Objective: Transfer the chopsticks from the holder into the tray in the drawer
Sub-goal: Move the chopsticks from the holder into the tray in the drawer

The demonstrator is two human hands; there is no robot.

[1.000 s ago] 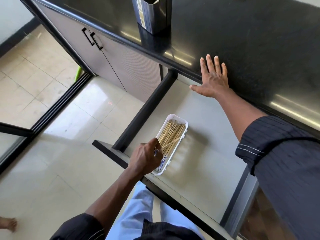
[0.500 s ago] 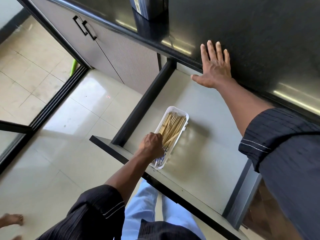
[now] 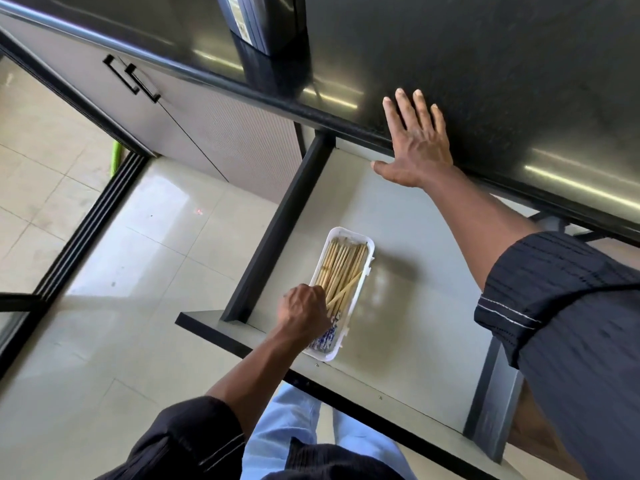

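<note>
Left hand (image 3: pixel 304 313) grasps chopsticks (image 3: pixel 341 265) in the tray (image 3: pixel 348 231); right hand (image 3: pixel 415 147) lies released on the surface (image 3: pixel 502 64). We judge the askew stick (image 3: pixel 349 288) may ride over the rim.

Chopsticks (image 3: pixel 341 271) in tray (image 3: pixel 347 232), tray in drawer (image 3: pixel 422 278) near its front left corner, holder (image 3: pixel 266 26) on counter (image 3: pixel 485 64) behind drawer's left side

We count one white tray (image 3: pixel 350 232), one open drawer (image 3: pixel 415 306), one dark holder (image 3: pixel 263 19) far on counter (image 3: pixel 485 64), two cabinet handles (image 3: pixel 121 77) far left, two hands: left hand (image 3: pixel 304 311), right hand (image 3: pixel 417 147); chopsticks (image 3: pixel 341 268) packed, beyond our count.
</note>
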